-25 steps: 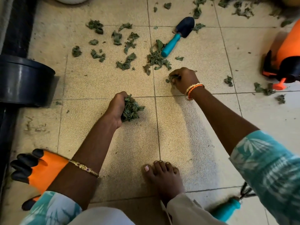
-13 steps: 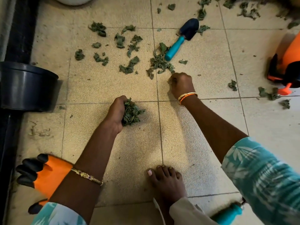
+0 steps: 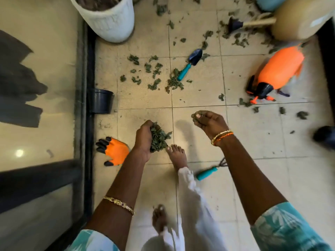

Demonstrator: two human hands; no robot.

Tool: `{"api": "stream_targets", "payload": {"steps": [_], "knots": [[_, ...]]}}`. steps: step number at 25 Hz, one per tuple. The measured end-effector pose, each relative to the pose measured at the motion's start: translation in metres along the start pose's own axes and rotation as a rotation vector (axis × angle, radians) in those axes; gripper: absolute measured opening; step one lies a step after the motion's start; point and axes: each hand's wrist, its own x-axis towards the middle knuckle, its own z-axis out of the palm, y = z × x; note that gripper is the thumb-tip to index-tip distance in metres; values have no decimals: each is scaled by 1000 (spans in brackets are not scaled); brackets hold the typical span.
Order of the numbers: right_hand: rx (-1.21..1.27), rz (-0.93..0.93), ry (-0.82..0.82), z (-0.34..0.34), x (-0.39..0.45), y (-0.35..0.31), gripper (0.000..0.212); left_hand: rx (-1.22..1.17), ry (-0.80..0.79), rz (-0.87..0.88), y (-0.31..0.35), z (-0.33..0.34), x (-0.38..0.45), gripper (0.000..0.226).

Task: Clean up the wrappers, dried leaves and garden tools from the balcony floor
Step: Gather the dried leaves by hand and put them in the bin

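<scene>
- Head view looks down on a balcony floor (image 3: 253,134) of pale, gritty square tiles with thin grout lines; a dark door track borders its left edge.
- White ribbed planter (image 3: 107,20) stands at the top left, a small black pot (image 3: 101,103) against the track.
- Orange sprayer bottle (image 3: 277,69), smooth plastic, lies on its side at right.
- Orange glove (image 3: 114,151) with black claw tips lies beside the left forearm.
- Left hand (image 3: 145,137) grasps a crumpled wad of dried leaves (image 3: 159,136).
- Right hand (image 3: 208,122) is curled round a few leaf bits.
- Teal-handled trowel (image 3: 190,64) lies amid scattered leaf scraps (image 3: 154,75); a teal-handled hand rake (image 3: 210,172) lies near the foot.
- No writing is readable.
</scene>
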Motion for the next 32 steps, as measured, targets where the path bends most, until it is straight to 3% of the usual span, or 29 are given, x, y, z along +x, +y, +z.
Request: {"api": "stream_targets", "payload": {"steps": [6,11,15,22,27,32], "knots": [[128,36,-30,24,-247,-79,21,-13,125,-39,4,-14,-241,25],[88,122,-139,21,-386,-108,27,-147,146,-23,-31,-29,-369,31],[28,230,-178,0,-450,-113,25,-254,150,31,-75,-27,-444,29],[-272,397,-535,-60,-545,-109,33,-579,355,63,-206,6,-540,23],[-666,322,-633,-99,-608,-77,17,-762,498,30,-290,20,-610,21],[-710,396,-773,-106,-651,-34,20,-999,603,61,-348,22,-666,23]]}}
